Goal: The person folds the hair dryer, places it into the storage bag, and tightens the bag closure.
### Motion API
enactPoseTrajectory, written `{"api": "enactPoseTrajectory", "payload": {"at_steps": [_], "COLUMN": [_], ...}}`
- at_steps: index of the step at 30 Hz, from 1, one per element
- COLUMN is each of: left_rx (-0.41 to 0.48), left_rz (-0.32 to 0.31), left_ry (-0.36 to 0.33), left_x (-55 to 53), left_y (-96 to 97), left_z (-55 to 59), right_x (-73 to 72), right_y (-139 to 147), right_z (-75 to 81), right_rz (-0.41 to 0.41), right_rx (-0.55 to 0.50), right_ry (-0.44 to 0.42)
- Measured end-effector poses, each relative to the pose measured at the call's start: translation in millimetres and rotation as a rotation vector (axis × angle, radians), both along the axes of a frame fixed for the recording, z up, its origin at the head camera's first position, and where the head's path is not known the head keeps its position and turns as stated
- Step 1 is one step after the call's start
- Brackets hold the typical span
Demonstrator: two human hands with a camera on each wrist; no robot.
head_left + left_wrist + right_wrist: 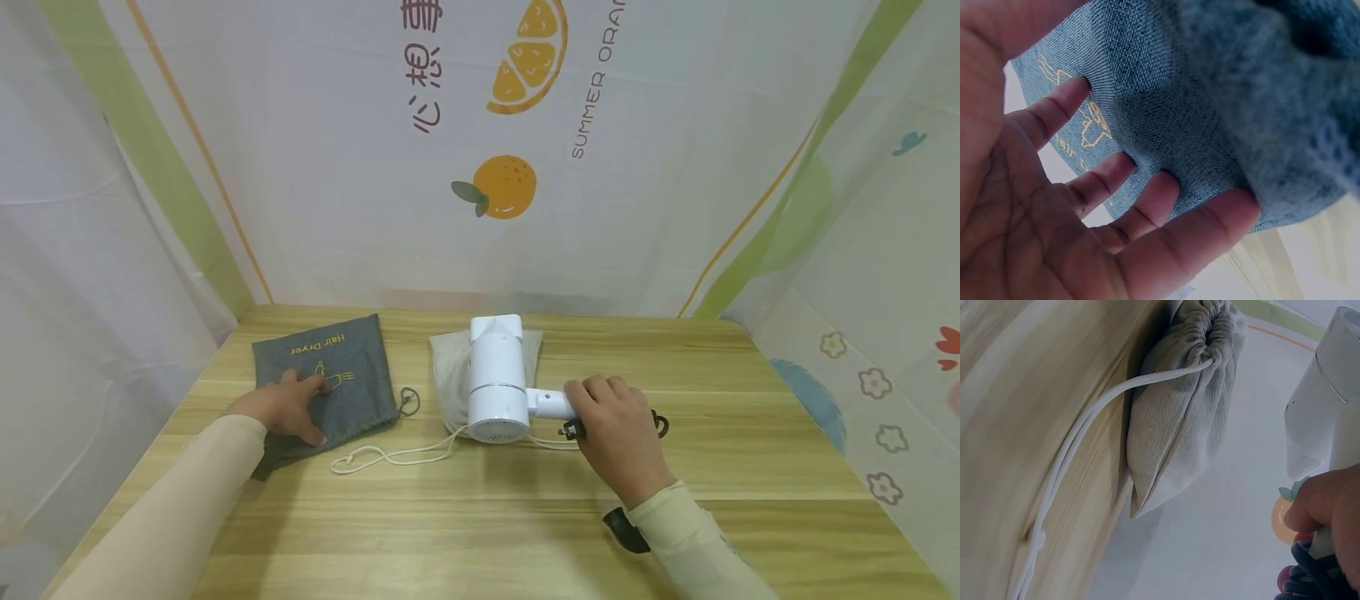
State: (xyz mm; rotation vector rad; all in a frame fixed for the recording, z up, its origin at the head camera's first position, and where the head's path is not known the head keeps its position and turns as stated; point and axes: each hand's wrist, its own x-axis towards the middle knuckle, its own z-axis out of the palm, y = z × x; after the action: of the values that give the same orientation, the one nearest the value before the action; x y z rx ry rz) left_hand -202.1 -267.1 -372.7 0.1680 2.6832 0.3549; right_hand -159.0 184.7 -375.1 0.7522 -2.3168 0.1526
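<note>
In the head view my right hand [618, 429] grips the handle of a white hair dryer [497, 367], together with its bundled black cord [573, 430]. The dryer is raised in front of a pale drawstring bag [448, 375], partly covering it there. From the right wrist this bag [1179, 419] looks full, its neck gathered. At the left, my left hand [288, 407] rests on a dark grey drawstring bag [356, 367] printed "Hair Dryer" in yellow. Close up, its spread fingertips [1154, 194] touch the grey cloth [1166, 112].
Everything lies on a wood-grain table [420, 533]. A white cord [390, 457] trails leftward from the pale bag, and a grey cord loop [408, 402] sits beside the grey one. Near the right wrist is a black strap [626, 531]. A curtain with orange prints [505, 187] hangs behind.
</note>
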Motion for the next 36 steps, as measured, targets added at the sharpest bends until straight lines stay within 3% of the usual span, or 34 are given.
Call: {"api": "enactPoseTrajectory", "payload": {"at_steps": [21, 36], "left_rx": [-0.015, -0.006], "left_rz": [-0.021, -0.089], "left_ry": [0.014, 0.175], "left_x": [1.0, 23.4], "left_y": [4.6, 5.4], "left_z": [2.2, -15.8], "right_x": [3.9, -0.4], "right_y": [-3, -3], "right_z": [-1.7, 1.6], "right_rz": [-0.016, -0.002], "right_rx": [0.003, -0.01], "right_ry": [-0.015, -0.019]}}
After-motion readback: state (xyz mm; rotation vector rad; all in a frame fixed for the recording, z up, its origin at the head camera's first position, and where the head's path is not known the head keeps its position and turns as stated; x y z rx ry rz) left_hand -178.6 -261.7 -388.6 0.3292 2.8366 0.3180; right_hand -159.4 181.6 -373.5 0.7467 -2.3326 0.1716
